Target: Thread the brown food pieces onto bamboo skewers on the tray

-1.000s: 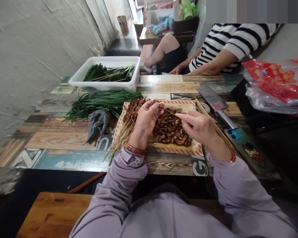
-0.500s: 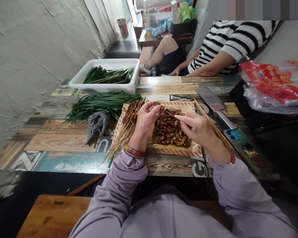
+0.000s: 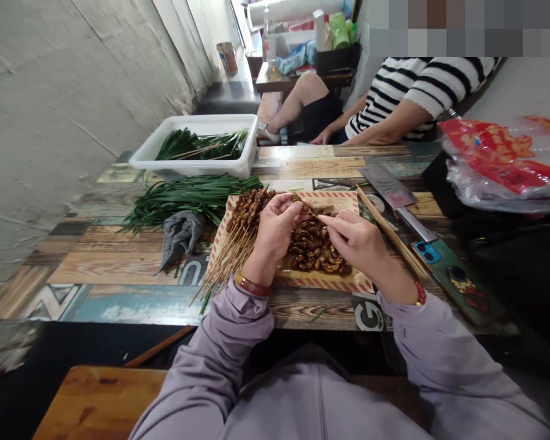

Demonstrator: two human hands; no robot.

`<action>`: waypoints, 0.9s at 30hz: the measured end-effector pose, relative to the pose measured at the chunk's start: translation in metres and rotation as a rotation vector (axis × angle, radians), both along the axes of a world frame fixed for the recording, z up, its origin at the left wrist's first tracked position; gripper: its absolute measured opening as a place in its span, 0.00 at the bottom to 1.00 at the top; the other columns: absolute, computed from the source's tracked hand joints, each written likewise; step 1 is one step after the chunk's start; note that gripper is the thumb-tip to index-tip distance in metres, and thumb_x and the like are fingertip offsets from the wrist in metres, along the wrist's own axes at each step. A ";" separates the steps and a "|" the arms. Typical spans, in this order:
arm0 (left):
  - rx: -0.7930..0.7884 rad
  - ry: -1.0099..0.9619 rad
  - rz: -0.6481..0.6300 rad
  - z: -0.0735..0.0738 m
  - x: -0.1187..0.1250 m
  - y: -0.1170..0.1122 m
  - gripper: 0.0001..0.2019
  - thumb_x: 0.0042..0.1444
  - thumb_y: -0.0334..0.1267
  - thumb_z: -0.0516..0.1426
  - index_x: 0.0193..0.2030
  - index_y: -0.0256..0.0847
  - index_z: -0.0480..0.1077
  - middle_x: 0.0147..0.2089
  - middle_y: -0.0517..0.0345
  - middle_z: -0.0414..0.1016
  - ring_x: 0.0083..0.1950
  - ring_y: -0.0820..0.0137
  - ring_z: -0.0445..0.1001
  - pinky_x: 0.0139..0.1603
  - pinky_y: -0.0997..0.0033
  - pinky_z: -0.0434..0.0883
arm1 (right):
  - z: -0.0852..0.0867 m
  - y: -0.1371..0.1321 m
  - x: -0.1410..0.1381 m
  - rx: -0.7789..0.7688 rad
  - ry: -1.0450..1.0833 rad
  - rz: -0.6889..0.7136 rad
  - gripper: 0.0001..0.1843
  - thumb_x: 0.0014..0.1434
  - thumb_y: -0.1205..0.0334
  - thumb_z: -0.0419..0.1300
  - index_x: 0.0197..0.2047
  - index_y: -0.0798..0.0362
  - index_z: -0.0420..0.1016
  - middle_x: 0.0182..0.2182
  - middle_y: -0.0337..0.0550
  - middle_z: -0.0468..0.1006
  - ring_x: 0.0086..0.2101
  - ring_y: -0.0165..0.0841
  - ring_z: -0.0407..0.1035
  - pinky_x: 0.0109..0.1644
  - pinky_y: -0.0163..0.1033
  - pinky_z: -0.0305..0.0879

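My left hand (image 3: 276,229) is closed in a pinch on a glossy brown pupa (image 3: 296,198), held up over a paper-lined tray (image 3: 334,283) with a red-striped border. Between the fingertips of my right hand (image 3: 360,243) is a thin wooden skewer (image 3: 316,215). Its tip points left at the pupa, and my left fingers hide whether it has gone in. Loose pupae (image 3: 318,247) lie heaped beneath both hands. To the left, a stack of loaded skewers (image 3: 250,211) rests on the tray, bare stick ends toward me.
Bare skewers (image 3: 389,230), a cleaver (image 3: 389,186) and a phone (image 3: 458,278) lie at right, near a plastic bag (image 3: 504,156). Green chives (image 3: 187,194), a grey cloth (image 3: 181,235) and a white tub (image 3: 142,164) are at left. A person in stripes (image 3: 394,98) sits across the table.
The skewer's visible length between my hands is shorter, and my right hand has come slightly closer to my left. The whole view has shifted a little.
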State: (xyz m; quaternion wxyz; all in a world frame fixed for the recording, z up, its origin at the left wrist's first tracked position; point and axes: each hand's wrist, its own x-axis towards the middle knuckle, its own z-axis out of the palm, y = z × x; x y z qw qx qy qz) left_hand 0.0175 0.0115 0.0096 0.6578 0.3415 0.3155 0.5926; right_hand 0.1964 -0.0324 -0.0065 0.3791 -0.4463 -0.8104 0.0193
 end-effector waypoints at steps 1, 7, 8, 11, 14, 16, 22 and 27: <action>-0.002 -0.007 -0.011 0.001 -0.001 0.000 0.19 0.42 0.37 0.70 0.37 0.39 0.67 0.33 0.60 0.78 0.35 0.73 0.78 0.39 0.73 0.74 | 0.000 0.000 0.000 0.002 0.008 -0.003 0.19 0.64 0.67 0.53 0.56 0.47 0.74 0.32 0.41 0.75 0.33 0.32 0.71 0.38 0.37 0.69; -0.072 -0.031 -0.111 0.004 -0.008 0.002 0.16 0.49 0.45 0.65 0.40 0.37 0.72 0.40 0.54 0.79 0.35 0.74 0.76 0.40 0.72 0.73 | 0.004 -0.003 0.000 0.021 0.010 -0.018 0.19 0.64 0.68 0.53 0.55 0.48 0.75 0.33 0.41 0.76 0.34 0.32 0.72 0.39 0.37 0.70; -0.075 -0.032 -0.119 0.004 -0.008 0.002 0.16 0.50 0.45 0.65 0.41 0.37 0.72 0.40 0.54 0.79 0.35 0.74 0.76 0.40 0.72 0.73 | 0.005 -0.003 0.000 0.021 0.005 -0.023 0.19 0.64 0.68 0.53 0.55 0.47 0.75 0.33 0.41 0.76 0.34 0.32 0.72 0.40 0.37 0.70; -0.075 -0.033 -0.129 0.003 -0.010 0.001 0.16 0.49 0.44 0.66 0.42 0.38 0.74 0.39 0.56 0.79 0.35 0.75 0.75 0.41 0.72 0.73 | 0.006 -0.005 -0.001 0.013 -0.011 -0.040 0.18 0.64 0.68 0.54 0.55 0.47 0.75 0.32 0.41 0.76 0.35 0.32 0.72 0.40 0.36 0.70; -0.065 -0.044 -0.127 0.001 -0.010 0.002 0.15 0.47 0.40 0.67 0.40 0.38 0.74 0.37 0.57 0.79 0.33 0.76 0.75 0.41 0.73 0.72 | 0.006 -0.004 0.000 0.013 -0.020 -0.039 0.18 0.64 0.68 0.54 0.55 0.46 0.76 0.32 0.41 0.76 0.34 0.32 0.72 0.39 0.37 0.69; -0.051 -0.060 -0.121 0.001 -0.010 0.002 0.13 0.47 0.38 0.68 0.38 0.37 0.73 0.37 0.57 0.79 0.33 0.77 0.75 0.42 0.73 0.72 | 0.004 -0.003 0.000 0.016 -0.014 -0.033 0.18 0.64 0.67 0.54 0.54 0.46 0.76 0.33 0.42 0.76 0.35 0.32 0.72 0.40 0.37 0.70; -0.030 -0.124 -0.092 -0.001 -0.008 0.002 0.12 0.46 0.36 0.68 0.36 0.37 0.72 0.37 0.57 0.79 0.37 0.74 0.76 0.43 0.72 0.72 | 0.003 -0.003 -0.002 0.007 0.035 -0.025 0.17 0.64 0.67 0.54 0.54 0.48 0.76 0.33 0.42 0.76 0.34 0.32 0.72 0.40 0.38 0.70; 0.000 -0.122 -0.078 -0.002 -0.007 0.002 0.11 0.47 0.35 0.67 0.36 0.38 0.73 0.38 0.57 0.79 0.36 0.75 0.76 0.44 0.72 0.73 | 0.003 -0.004 -0.005 0.023 0.043 -0.031 0.16 0.65 0.67 0.53 0.52 0.49 0.76 0.30 0.42 0.74 0.33 0.32 0.71 0.38 0.38 0.69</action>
